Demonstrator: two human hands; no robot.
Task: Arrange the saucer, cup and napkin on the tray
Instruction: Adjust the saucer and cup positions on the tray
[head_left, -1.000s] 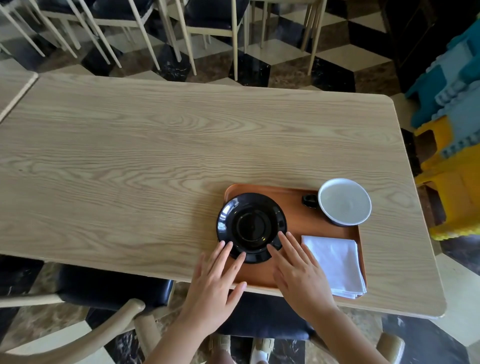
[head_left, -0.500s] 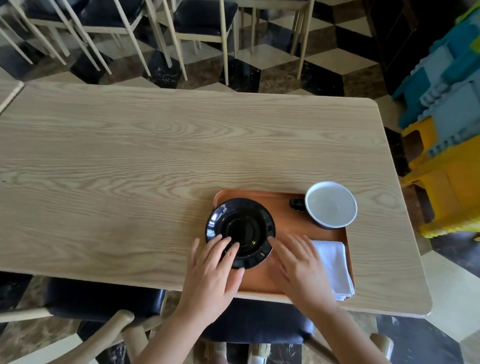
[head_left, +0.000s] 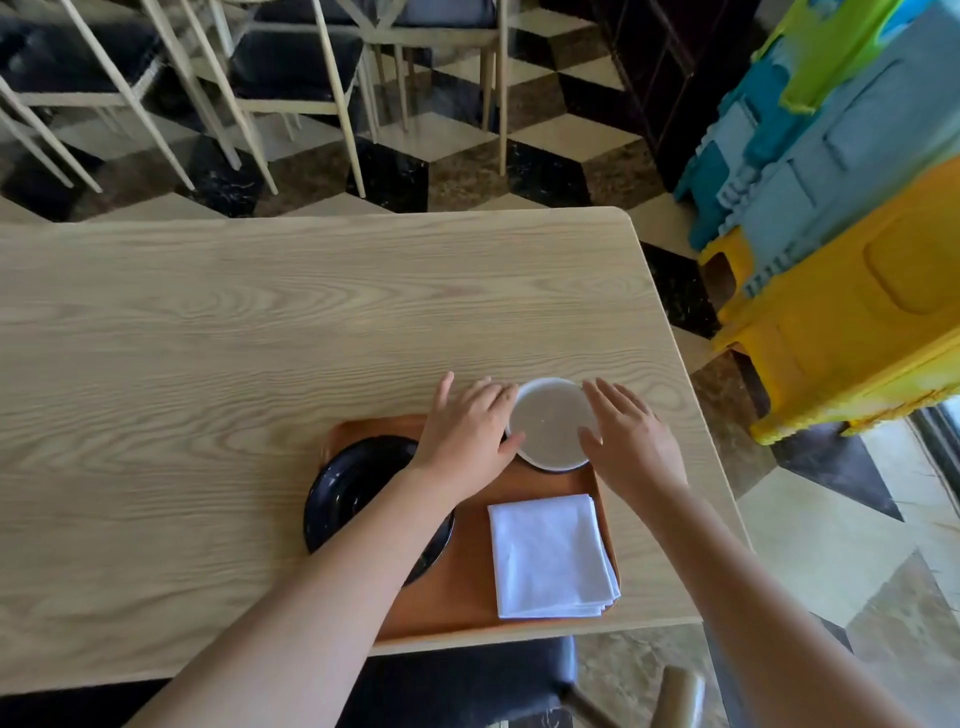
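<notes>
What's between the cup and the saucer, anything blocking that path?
Only the person's own left forearm, which lies across the saucer and covers its right part. The tray surface between cup and saucer holds nothing else; the napkin lies nearer, off that line. Both hands flank the cup.

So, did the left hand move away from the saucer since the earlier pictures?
Yes. The left hand went from the saucer to the far end of the tray, beside the cup.

No readable text, label, brand, number or sign anywhere: none on the tray (head_left: 467, 613), saucer (head_left: 353, 493), cup (head_left: 550, 426) or napkin (head_left: 550, 556), none on the table (head_left: 260, 338), none on the stacked plastic stools (head_left: 831, 234)
</notes>
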